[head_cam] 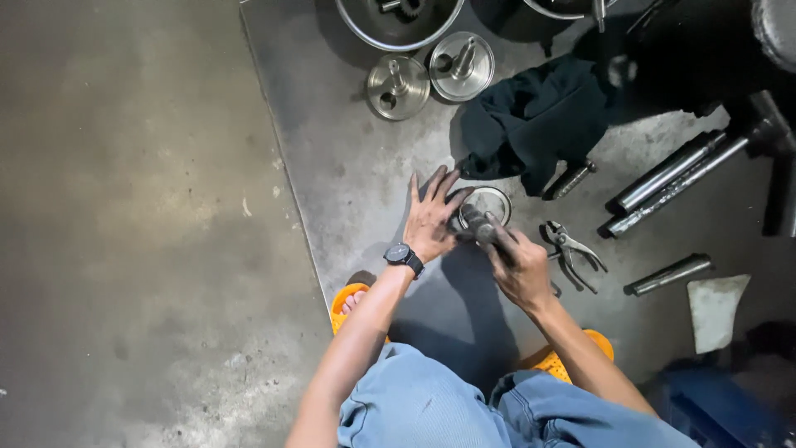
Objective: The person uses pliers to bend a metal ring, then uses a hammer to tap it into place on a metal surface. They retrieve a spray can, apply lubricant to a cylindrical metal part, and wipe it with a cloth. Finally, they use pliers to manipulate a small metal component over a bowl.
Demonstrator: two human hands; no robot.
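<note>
On metal floor plate (348, 166), between squatting person's knees: round metal disc (491, 202) lay flat. Left hand (433, 220) rested beside disc's left edge, fingers spread and released, palm down, black wristwatch (404, 256) on wrist. Right hand (520, 270) clenched around dark cylindrical tool (477, 224), its tip touching disc. Pliers (572, 251) just right of right hand. Dark rag (535, 116) beyond disc; two flanged metal hubs (429, 75) farther off. Steel rods (676, 178) well apart at right.
</note>
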